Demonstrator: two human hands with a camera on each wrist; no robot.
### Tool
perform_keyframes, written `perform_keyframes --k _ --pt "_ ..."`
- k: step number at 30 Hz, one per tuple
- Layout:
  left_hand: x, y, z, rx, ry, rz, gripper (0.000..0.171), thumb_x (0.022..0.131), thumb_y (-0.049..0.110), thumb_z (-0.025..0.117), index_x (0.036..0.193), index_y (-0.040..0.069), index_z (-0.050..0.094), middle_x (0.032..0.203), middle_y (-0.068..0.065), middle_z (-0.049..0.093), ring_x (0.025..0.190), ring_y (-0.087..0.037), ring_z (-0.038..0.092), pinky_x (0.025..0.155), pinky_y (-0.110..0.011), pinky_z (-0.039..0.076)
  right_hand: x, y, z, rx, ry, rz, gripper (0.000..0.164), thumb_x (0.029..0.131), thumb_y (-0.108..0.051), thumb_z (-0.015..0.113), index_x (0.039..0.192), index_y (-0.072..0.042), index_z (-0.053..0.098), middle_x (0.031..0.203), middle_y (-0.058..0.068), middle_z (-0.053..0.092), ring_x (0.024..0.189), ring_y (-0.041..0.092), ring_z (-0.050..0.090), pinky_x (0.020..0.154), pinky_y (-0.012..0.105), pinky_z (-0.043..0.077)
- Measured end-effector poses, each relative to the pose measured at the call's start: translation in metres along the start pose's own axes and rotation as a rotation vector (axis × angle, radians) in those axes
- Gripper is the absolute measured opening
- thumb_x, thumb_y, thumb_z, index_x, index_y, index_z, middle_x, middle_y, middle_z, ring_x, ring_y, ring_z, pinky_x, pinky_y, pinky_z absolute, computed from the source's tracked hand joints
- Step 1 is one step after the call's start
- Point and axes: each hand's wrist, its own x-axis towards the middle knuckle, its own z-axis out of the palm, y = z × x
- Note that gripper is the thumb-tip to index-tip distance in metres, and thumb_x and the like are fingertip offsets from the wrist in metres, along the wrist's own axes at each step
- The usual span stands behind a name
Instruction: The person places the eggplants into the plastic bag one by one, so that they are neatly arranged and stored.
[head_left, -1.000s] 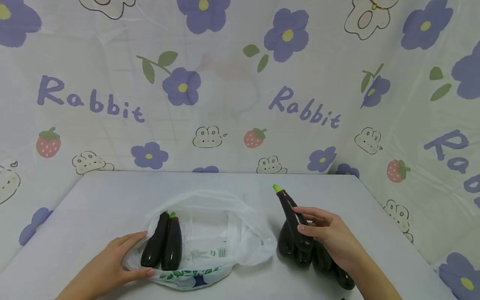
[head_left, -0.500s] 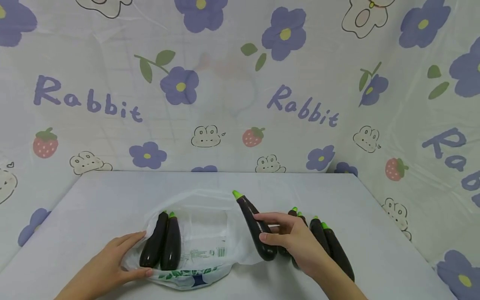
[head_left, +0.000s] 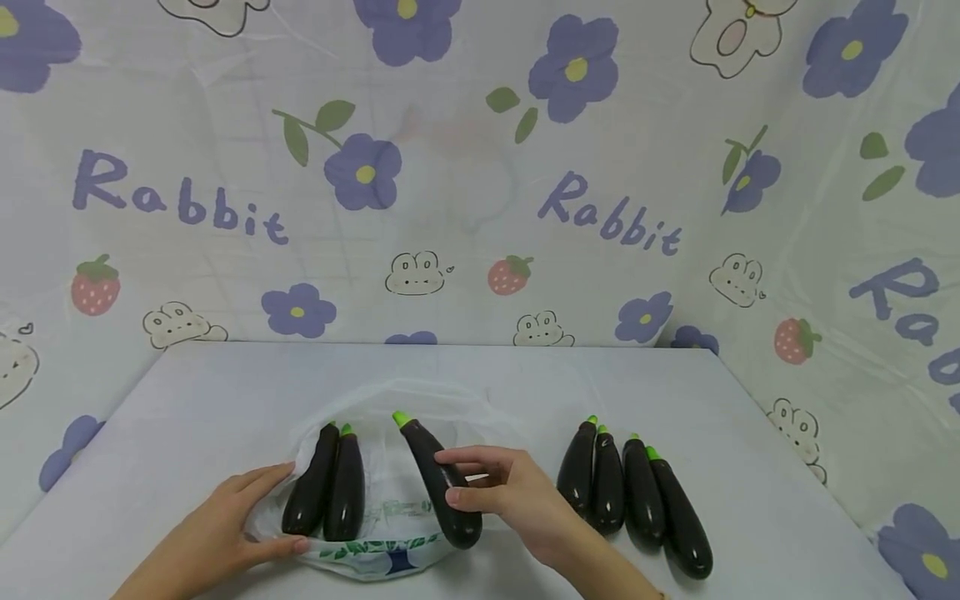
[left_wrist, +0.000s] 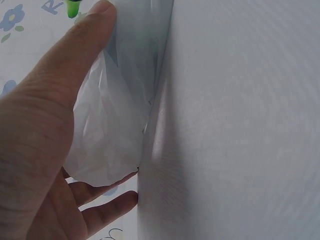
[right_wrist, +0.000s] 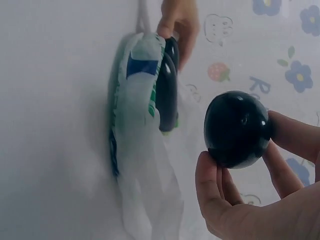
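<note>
A slim dark eggplant (head_left: 442, 483) with a green stem tip slants above the opening of a white plastic bag (head_left: 367, 562). My right hand (head_left: 517, 492) pinches it between thumb and fingers; its rounded end faces the right wrist view. The left hand (head_left: 217, 529) holds the bag's left end, thumb on the front rim and fingers along the outer left side. Inside the bag, two eggplants lie side by side, the left one (head_left: 311, 483) leaning towards the other (head_left: 345, 487). In the left wrist view, the bag (left_wrist: 110, 125) lies between thumb and fingers.
To the right of the bag, several more eggplants (head_left: 645, 500) lie in a row on the white table (head_left: 247, 383). A patterned cloth (head_left: 465, 192) with flowers and rabbits hangs behind the table and along its right side.
My right hand has carried the eggplant leftwards from over the row on the right to above the bag opening. My left hand has stayed at the bag's left end.
</note>
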Motion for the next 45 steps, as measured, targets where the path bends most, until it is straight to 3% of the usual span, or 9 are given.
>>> perform_keyframes --k 8,15,33,45 --pt "0.000 0.002 0.001 0.005 -0.026 -0.017 0.101 0.068 0.078 0.067 0.141 0.009 0.052 0.135 -0.019 0.053 0.122 -0.043 0.049 0.091 -0.064 0.044 0.008 0.011 0.019 0.071 0.014 0.036 0.041 0.082 -0.007 0.080 0.121 -0.013 0.072 0.127 0.012 0.059 0.112 0.024 0.058 0.084 0.037 0.053" --pt "-0.001 0.001 0.000 0.016 -0.014 0.005 0.100 0.069 0.075 0.070 0.141 0.008 0.052 0.133 -0.020 0.054 0.120 -0.043 0.050 0.091 -0.063 0.045 0.021 0.018 0.032 0.171 0.018 0.053 0.041 0.083 -0.005 0.078 0.123 -0.011 0.071 0.122 0.015 0.060 0.100 0.025 0.065 0.083 0.038 0.055" --pt "0.000 -0.002 0.004 0.008 0.014 0.024 0.097 0.069 0.074 0.070 0.139 0.009 0.054 0.132 -0.018 0.055 0.119 -0.041 0.051 0.090 -0.062 0.045 0.053 0.035 0.052 0.179 0.038 0.141 0.038 0.085 -0.009 0.077 0.121 -0.012 0.071 0.111 0.010 0.065 0.090 0.020 0.066 0.077 0.035 0.056" --pt "0.000 -0.002 0.003 -0.003 0.017 0.021 0.097 0.069 0.075 0.070 0.139 0.010 0.054 0.132 -0.016 0.055 0.120 -0.040 0.051 0.091 -0.062 0.045 0.060 0.036 0.059 0.210 0.010 0.132 0.043 0.083 -0.002 0.076 0.124 -0.009 0.070 0.111 0.011 0.066 0.094 0.022 0.067 0.078 0.037 0.057"
